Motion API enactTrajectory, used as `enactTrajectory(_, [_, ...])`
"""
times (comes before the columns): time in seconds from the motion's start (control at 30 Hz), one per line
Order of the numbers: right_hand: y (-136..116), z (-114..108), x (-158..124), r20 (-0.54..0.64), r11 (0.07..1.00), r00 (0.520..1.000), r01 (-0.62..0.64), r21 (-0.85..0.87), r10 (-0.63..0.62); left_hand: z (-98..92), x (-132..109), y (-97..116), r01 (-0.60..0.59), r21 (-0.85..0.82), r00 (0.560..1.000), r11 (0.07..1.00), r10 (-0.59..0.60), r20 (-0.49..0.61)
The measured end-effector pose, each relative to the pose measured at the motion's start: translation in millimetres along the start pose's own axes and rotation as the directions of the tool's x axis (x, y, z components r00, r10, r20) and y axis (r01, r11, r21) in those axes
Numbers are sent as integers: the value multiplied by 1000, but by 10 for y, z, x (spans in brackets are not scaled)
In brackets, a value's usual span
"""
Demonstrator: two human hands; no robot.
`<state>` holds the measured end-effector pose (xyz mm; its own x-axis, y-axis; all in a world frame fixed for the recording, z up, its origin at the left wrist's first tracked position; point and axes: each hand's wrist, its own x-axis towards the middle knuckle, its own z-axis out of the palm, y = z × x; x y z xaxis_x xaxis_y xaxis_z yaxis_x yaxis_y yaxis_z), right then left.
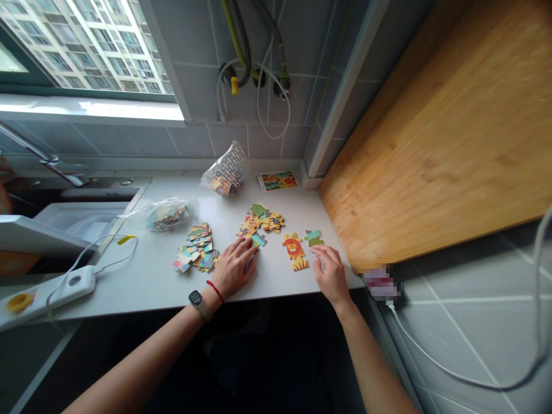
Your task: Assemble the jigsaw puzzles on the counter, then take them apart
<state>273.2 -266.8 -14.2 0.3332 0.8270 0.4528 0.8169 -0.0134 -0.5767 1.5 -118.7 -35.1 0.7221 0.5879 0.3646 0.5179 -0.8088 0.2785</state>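
Note:
My left hand (235, 267) lies low over the counter, fingers stretched forward at the edge of a teal puzzle piece (259, 240). Whether the fingertips press on it, I cannot tell. Just behind them is a loose heap of mostly yellow puzzle pieces (272, 222). To the left of this hand lies another pile of pieces (200, 241). My right hand (331, 273) has loosely bent fingers, its thumb apart from the index finger, just below a green-and-teal puzzle piece (314, 238). Between both hands lie joined lion puzzle pieces (295, 250), orange and yellow.
At the back stand a clear bag of pieces (227, 175) and a small picture card (278, 181). Another plastic bag (170, 214) lies left. A white power strip (64, 290) sits by the sink. A wooden panel (431, 144) bounds the right side, with a white cable (452, 376) below.

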Motion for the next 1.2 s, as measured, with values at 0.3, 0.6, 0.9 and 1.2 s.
enactTrajectory(0.3, [-56, 155, -129, 37, 993, 997, 69, -99, -65, -39, 0, -44, -12, -141, 1000, 990, 9, -22])
enactTrajectory(0.6, [262, 10, 191, 91, 989, 996, 24, -146, -11, -88, 22, -30, -33, -87, 991, 996, 43, 124])
enactTrajectory(0.9, [707, -73, 587, 303, 995, 953, 28, -98, 3, -100, 29, -14, -5, -82, 999, 997, 9, 46])
enactTrajectory(1.2, [139, -70, 406, 154, 997, 985, 78, 25, -81, -105, 42, -24, -13, -102, 995, 995, 23, 102])
